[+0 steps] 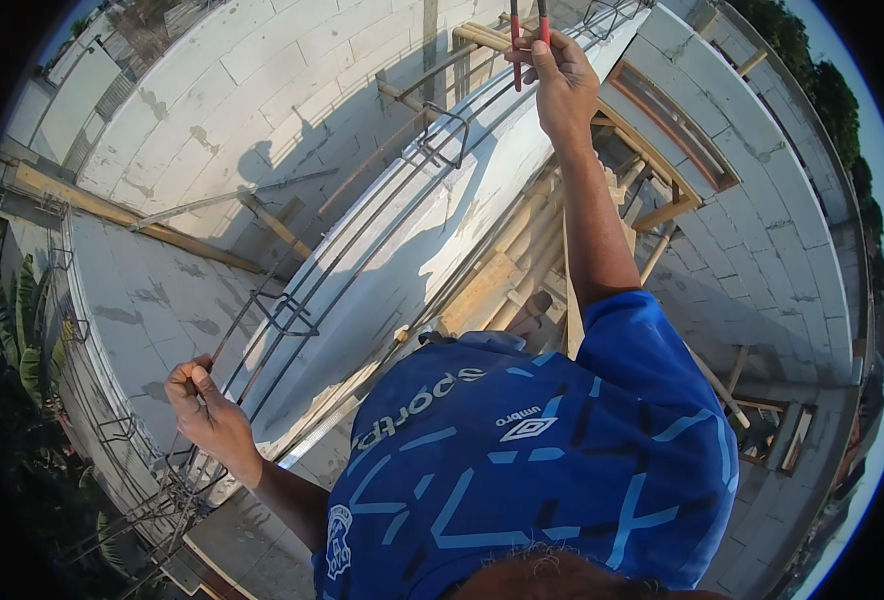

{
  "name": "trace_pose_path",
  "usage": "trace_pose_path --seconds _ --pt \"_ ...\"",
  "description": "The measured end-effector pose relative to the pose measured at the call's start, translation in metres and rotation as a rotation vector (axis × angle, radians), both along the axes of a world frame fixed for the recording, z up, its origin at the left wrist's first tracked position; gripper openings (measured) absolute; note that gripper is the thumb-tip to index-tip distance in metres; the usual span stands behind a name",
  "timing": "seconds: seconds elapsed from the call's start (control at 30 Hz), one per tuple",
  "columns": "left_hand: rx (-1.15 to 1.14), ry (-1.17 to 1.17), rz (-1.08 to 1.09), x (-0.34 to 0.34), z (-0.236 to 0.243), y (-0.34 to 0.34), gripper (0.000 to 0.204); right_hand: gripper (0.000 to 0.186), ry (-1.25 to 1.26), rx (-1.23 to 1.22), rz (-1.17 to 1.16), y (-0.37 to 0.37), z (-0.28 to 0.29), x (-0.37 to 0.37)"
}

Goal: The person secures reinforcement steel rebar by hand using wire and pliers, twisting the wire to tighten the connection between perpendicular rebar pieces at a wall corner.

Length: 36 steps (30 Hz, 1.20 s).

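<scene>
A long cage of steel reinforcing bars (362,235) with square stirrups lies along the top of a white formwork beam (412,240). My left hand (205,405) grips one of the bars near the cage's lower end. My right hand (562,80) is stretched far out along the cage and holds red-handled pliers (518,40) at the bars there. One stirrup (284,312) sits a little beyond my left hand, another stirrup (445,135) lies between the two hands. My blue shirt fills the lower middle of the view.
White block walls (252,100) stand below on both sides, with wooden props and planks (507,280) under the beam. More tied rebar (132,500) runs along the wall at lower left, beside green leaves (22,340). A window opening (677,125) shows at right.
</scene>
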State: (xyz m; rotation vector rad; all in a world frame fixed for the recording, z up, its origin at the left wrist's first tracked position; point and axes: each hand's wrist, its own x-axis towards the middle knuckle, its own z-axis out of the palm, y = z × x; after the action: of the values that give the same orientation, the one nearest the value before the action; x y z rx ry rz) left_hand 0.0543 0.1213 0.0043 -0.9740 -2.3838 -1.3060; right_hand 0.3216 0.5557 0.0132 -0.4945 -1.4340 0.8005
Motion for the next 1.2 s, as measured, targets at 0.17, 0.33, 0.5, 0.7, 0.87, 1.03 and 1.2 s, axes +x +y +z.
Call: trace_pose_path --seconds 0.17,0.33,0.5,0.7,0.87,1.03,1.2 --pt "0.009 0.004 -0.001 -0.001 -0.001 -0.002 0.019 0.032 -0.033 0.006 0.044 0.006 -0.001 0.003" --pt "0.014 0.002 0.004 -0.002 -0.003 -0.001 0.02 0.027 -0.037 0.003 0.118 0.018 0.01 0.008" --pt "0.006 0.008 0.023 -0.002 -0.004 -0.002 0.022 0.028 -0.047 -0.069 0.124 0.02 -0.004 0.004" --pt "-0.008 0.019 0.041 -0.001 -0.003 -0.002 0.021 0.025 -0.14 -0.212 0.056 0.008 -0.032 0.019" --pt "-0.01 0.011 0.055 -0.005 -0.006 -0.002 0.021 0.024 -0.214 -0.36 -0.057 0.001 -0.066 0.031" --pt "-0.006 -0.01 0.053 -0.003 -0.006 0.0 0.022 0.028 -0.394 -0.34 -0.291 -0.008 -0.031 0.044" --pt "-0.036 -0.003 0.087 -0.004 -0.007 0.0 0.022 0.028 -0.613 -0.231 -0.32 -0.007 -0.004 0.064"
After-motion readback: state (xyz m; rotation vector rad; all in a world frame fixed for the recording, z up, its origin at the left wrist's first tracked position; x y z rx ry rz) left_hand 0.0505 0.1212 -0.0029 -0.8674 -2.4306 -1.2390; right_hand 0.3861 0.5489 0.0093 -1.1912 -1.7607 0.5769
